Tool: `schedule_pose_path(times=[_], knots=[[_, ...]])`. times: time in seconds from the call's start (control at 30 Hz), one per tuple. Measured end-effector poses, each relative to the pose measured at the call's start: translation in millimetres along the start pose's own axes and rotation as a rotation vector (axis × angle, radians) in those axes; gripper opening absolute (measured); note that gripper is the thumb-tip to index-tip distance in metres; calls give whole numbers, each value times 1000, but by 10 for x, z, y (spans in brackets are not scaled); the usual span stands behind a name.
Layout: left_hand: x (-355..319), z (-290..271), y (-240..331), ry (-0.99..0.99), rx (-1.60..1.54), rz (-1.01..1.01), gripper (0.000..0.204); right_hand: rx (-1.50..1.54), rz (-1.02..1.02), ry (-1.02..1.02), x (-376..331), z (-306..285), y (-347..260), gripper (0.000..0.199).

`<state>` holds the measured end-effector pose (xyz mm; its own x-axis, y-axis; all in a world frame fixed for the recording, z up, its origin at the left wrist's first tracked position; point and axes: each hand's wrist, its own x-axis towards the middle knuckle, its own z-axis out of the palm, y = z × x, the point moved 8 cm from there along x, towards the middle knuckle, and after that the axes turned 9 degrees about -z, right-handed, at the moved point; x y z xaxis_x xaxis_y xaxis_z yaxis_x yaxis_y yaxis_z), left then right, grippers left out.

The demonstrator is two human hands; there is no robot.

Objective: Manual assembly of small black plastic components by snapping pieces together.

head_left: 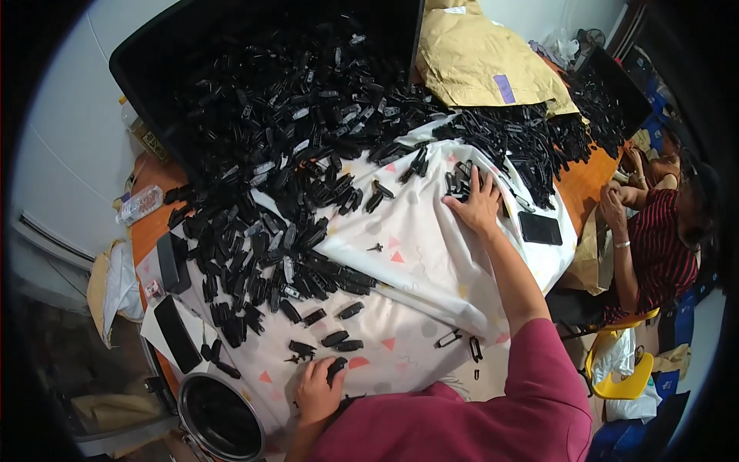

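1. Mostly unsorted: huge heap of small black plastic clips (285, 154) across white cloth (416, 254) on counter (596, 185), spilling from black bin (146, 54).
2. Few loose clips (339, 339) set apart near front edge.
3. Left hand (317, 393) curled around one black clip (336, 368).
4. Right hand (477, 204) flat, fingers spread, pressing on clips at heap's edge, holding nothing.
5. Clip details too small to make out; black round tub (222, 420) contents hidden.

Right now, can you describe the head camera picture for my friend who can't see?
A person's right hand reaches into a heap of small black plastic clips on a white patterned cloth, while the left hand touches one clip.
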<state>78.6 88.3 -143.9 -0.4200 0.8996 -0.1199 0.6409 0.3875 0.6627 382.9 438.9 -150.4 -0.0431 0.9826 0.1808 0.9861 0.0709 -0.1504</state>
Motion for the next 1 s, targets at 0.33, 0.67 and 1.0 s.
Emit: schedule_pose_path(times=[0.33, 0.67, 1.0], knots=[[3, 11, -21, -2, 48, -25, 28, -15, -150, -3, 619, 8, -268, 57], [-9, -3, -16, 83, 33, 55, 28, -4, 55, 8, 885, 154, -152, 31], [-47, -1, -78, 114, -17, 54, 28, 84, 66, -435, 814, 297, -99, 34]])
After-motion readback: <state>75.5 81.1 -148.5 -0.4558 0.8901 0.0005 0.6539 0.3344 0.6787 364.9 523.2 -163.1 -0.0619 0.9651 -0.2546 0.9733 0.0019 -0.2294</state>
